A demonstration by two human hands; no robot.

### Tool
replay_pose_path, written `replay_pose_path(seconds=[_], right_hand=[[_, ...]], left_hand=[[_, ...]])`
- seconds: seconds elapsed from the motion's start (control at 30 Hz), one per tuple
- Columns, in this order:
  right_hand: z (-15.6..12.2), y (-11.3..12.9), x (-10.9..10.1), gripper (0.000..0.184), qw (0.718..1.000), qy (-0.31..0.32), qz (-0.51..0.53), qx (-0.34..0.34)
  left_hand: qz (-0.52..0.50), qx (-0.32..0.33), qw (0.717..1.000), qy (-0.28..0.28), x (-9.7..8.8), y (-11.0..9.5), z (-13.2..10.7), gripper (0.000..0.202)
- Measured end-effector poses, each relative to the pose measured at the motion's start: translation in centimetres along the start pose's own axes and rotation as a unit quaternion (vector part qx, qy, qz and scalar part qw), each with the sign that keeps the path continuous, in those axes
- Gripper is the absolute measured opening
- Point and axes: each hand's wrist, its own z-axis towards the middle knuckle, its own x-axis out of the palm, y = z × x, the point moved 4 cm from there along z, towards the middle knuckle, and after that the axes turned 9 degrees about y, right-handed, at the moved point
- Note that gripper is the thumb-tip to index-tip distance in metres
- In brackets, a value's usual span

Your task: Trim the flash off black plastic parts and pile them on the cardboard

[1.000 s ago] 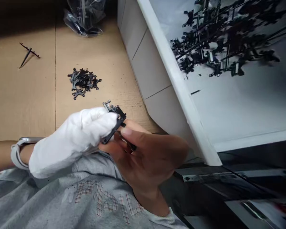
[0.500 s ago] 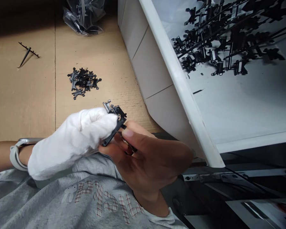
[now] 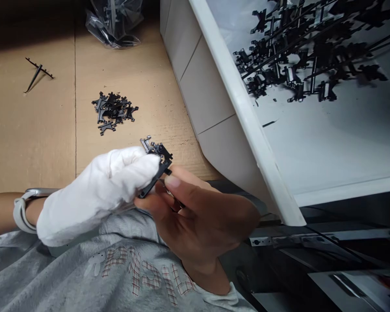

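Note:
My left hand [image 3: 100, 193], in a white glove, pinches a small black plastic part [image 3: 154, 178] between thumb and fingers. The fingertips of my bare right hand [image 3: 201, 214] close on the lower and right side of that same part. Something dark shows partly inside the right palm, too hidden to name. Just beyond the gloved fingertips lie several loose black plastic parts [image 3: 164, 151], partly covered by the glove. Farther off, a pile of like parts [image 3: 113, 108] rests on the brown tabletop [image 3: 52, 138].
At right stands a white bin [image 3: 234, 91] with many black parts on sprues [image 3: 299, 56]. A bare black sprue [image 3: 37, 76] lies at the far left. A clear plastic bag [image 3: 115, 24] sits at the back. Below the bin runs a metal rail [image 3: 299, 238].
Almost nothing differs. My right hand has shifted very slightly to the left, and both hands keep their grip on the black part.

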Motion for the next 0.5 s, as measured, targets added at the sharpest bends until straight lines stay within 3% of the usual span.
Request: replay_pose_path(seconds=[0.1, 0.5], right_hand=[[0.0, -0.1, 0.0, 0.042, 1.000, -0.022, -0.005, 0.003], [-0.6, -0.7, 0.6, 0.041, 0.996, 0.018, 0.086, 0.034]], left_hand=[[-0.019, -0.007, 0.999, 0.025, 0.1, 0.8, -0.2, 0.031], [-0.024, -0.013, 1.000, -0.013, -0.1, 1.7, -0.2, 0.033]])
